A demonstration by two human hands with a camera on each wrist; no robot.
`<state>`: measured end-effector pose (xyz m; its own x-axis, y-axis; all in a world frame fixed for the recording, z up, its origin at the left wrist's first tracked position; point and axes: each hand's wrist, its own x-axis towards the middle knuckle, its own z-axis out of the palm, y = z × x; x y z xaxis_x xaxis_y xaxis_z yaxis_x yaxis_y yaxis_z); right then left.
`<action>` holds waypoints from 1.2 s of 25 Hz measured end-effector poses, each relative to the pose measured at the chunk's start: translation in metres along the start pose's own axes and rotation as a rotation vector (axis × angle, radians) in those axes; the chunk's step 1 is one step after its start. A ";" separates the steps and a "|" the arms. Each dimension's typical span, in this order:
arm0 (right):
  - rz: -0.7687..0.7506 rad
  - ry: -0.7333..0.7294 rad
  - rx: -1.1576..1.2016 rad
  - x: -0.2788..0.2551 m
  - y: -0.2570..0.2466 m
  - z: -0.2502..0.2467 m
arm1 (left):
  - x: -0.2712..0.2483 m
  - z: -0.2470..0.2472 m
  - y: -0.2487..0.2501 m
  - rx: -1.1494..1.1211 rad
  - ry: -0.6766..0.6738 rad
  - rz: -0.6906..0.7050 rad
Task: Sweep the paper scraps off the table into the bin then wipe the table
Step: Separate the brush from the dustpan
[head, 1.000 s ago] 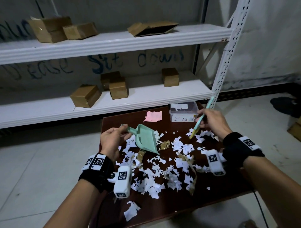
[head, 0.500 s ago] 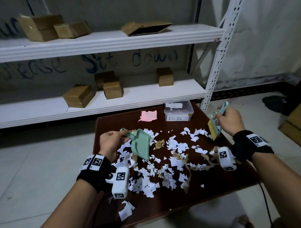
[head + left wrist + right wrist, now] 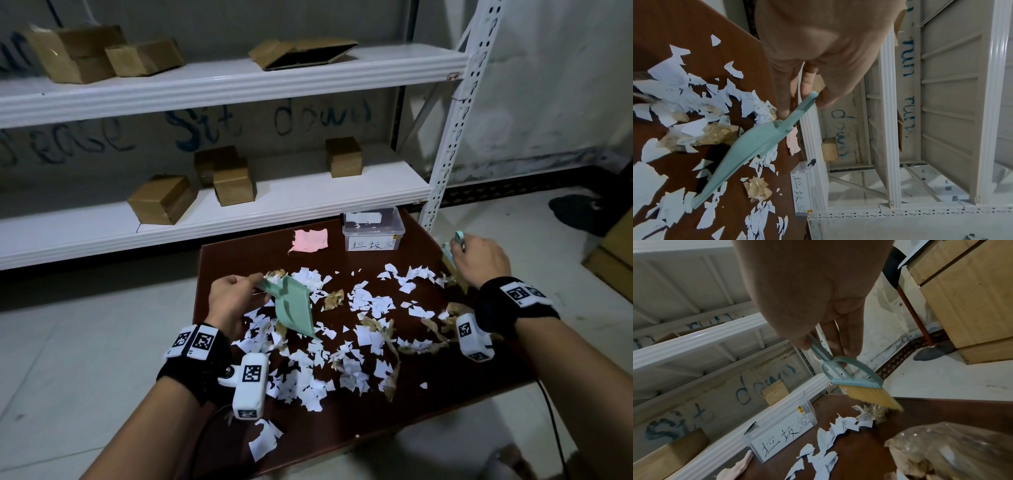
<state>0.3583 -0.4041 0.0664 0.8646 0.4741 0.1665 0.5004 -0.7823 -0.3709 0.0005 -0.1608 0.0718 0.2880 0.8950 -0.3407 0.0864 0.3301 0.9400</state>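
A dark brown table (image 3: 455,404) is strewn with white paper scraps (image 3: 370,303) between the two hands. A clear bin (image 3: 372,229) stands beyond the right fingers. A green dustpan (image 3: 296,310) is gripped by its handle in the left hand (image 3: 233,301), tilted onto scraps. A small brush (image 3: 857,382) is pinched by the right hand (image 3: 481,260), bristles just beyond its fingertips at the table edge.
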 end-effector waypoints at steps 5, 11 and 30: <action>0.018 0.039 0.002 0.005 0.001 -0.004 | -0.004 -0.005 0.003 0.086 -0.058 -0.023; 0.034 -0.040 -0.071 0.002 0.013 -0.008 | -0.007 -0.004 0.001 0.091 -0.083 0.008; -0.342 -0.370 -0.038 -0.049 -0.066 0.024 | -0.011 0.021 -0.008 0.115 -0.228 -0.038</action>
<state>0.2815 -0.3657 0.0606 0.5800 0.8120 -0.0648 0.7596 -0.5678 -0.3172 0.0162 -0.1799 0.0684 0.4893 0.7872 -0.3754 0.2056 0.3142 0.9268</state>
